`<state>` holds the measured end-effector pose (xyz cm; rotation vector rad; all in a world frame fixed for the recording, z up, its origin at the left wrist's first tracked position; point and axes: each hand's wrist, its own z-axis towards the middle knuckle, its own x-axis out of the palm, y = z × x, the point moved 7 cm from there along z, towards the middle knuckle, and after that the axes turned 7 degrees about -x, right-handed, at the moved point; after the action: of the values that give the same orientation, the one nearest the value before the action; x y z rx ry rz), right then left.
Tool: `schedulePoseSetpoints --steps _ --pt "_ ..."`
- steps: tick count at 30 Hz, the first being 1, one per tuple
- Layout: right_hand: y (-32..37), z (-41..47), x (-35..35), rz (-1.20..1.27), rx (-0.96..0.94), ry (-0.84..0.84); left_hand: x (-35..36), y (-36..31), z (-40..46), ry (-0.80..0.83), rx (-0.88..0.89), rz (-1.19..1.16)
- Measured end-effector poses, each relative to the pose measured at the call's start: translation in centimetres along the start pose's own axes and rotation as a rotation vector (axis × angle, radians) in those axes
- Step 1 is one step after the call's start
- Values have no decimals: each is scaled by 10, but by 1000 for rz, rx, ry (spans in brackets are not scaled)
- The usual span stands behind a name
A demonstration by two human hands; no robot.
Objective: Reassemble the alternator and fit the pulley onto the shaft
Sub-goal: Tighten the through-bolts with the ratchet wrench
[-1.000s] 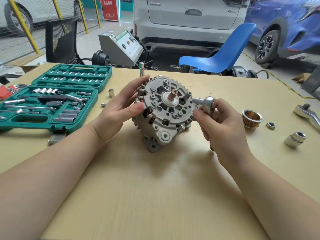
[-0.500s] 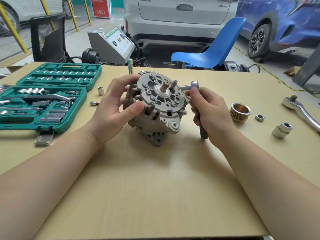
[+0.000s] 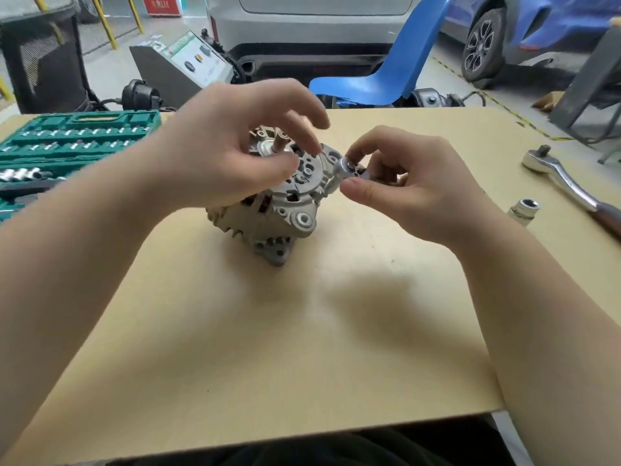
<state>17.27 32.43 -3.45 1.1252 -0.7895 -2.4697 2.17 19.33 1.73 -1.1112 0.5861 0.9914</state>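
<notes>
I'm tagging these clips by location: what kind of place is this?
Most likely a car repair or training workshop: parked cars stand just behind the table, with a green socket set and a ratchet beside the alternator.

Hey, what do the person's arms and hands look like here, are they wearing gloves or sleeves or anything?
No gloves and no sleeves in view: both forearms are bare right to the frame edges. The left hand and right hand show no rings, watch or wristband, and the fingernails are short.
</notes>
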Motion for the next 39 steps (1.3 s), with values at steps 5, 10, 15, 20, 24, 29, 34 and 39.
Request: schedulePoseSetpoints --steps 5,10,15,20,24,29,34,39 --pt "5 -3 1 18 -34 6 24 -5 31 331 -136 74" --pt "6 -4 3 1 -13 -19 29 -2 39 410 -212 40" --pt "6 -3 2 -59 102 14 33 3 40 422 -201 -58" --pt "17 -4 0 -144 230 33 33 7 39 398 -158 -95" --pt "24 -12 4 -197 323 -43 35 7 39 380 -146 -73" --pt "32 -20 7 -256 335 -119 36 4 36 394 -172 -19" --pt "46 -10 7 -305 295 -75 35 7 35 364 -138 34" --pt "54 -1 4 -366 253 -9 35 8 36 341 -92 46"
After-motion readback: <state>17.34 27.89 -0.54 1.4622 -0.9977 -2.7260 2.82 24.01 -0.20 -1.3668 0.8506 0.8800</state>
